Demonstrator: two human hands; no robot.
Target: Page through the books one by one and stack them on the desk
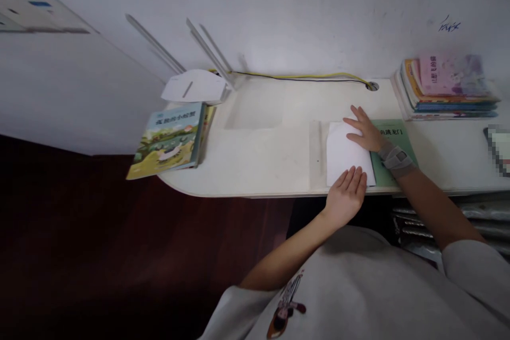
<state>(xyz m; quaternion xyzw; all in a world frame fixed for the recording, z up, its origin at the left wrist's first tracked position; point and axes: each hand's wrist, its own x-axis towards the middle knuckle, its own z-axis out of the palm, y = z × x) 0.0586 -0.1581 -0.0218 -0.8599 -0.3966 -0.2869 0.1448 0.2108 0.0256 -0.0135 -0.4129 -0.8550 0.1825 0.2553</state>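
A white sheet of paper point(346, 150) lies on the desk near its front edge, partly over a green book point(406, 143) with dark lettering. My left hand point(346, 195) rests on the paper's near right corner, its fingers stretched out side by side. Higher up, my right hand point(367, 133) is spread over the sheet's right side, with a grey band on the wrist. Both hands are open. A pale, see-through strip point(314, 156) sticks out along the paper's left side; I cannot tell what it belongs to.
On the white desk point(271, 164), picture books point(171, 138) overhang the left end beside a white router point(195, 86). A book stack point(450, 85) stands at the back right. Cables point(303, 77) run along the wall to a hole. A blurred-out device point(500, 149) lies far right.
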